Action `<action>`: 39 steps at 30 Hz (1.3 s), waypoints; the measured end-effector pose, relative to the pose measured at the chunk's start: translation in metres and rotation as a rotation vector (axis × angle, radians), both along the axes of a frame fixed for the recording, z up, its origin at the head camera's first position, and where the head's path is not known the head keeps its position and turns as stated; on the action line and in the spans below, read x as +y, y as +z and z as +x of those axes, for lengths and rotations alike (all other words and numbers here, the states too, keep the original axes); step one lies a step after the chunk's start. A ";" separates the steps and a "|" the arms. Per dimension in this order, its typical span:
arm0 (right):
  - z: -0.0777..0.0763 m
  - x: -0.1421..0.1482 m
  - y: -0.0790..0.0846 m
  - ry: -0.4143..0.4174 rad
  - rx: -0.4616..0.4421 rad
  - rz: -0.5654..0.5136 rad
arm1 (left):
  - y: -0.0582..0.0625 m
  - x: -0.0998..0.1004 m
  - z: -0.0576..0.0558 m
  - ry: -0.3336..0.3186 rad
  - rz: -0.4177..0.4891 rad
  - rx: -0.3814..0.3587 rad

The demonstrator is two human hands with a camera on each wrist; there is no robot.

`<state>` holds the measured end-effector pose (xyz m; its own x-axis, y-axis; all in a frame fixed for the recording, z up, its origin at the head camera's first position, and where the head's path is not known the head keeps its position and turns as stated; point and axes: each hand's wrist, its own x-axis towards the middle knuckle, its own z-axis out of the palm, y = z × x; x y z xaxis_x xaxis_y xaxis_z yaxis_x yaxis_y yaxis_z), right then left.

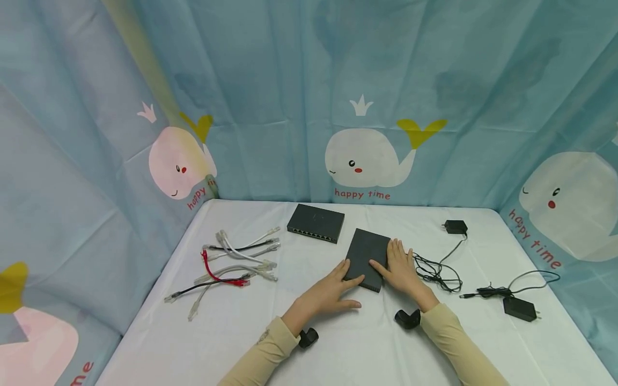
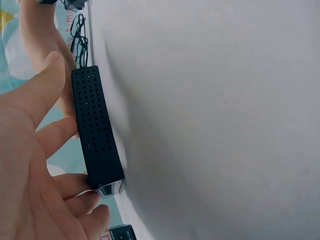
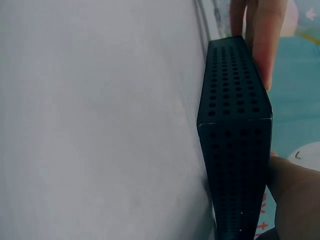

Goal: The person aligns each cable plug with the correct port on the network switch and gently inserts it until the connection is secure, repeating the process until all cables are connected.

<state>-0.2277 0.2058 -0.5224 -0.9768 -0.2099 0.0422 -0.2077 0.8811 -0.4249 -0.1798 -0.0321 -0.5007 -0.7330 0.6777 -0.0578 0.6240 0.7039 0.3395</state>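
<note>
A black network switch (image 1: 363,252) lies at a slant between my two hands on the white table. My left hand (image 1: 330,292) touches its left side and near-left top with spread fingers, while the thumb stays off it. On the other side, my right hand (image 1: 402,268) lies along the right edge with fingers extended and the thumb across the top. The left wrist view shows the perforated side of the switch (image 2: 95,122) and the left fingertips at its edge. In the right wrist view, two perforated sides of the switch (image 3: 235,95) face the camera.
Another black switch (image 1: 316,222) with a row of ports sits further back. To the left lie several network cables (image 1: 236,262) in white, grey, black and red. Two power adapters, one at the back (image 1: 455,227) and one nearer (image 1: 519,309), lie rightward with their cords.
</note>
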 end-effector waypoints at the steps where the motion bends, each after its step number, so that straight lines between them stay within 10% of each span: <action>1: -0.001 0.001 0.000 0.002 0.003 0.008 | 0.000 0.001 0.001 0.000 -0.005 0.002; 39: -0.036 0.020 -0.001 0.155 0.030 0.023 | 0.003 0.039 0.023 -0.075 -0.102 0.117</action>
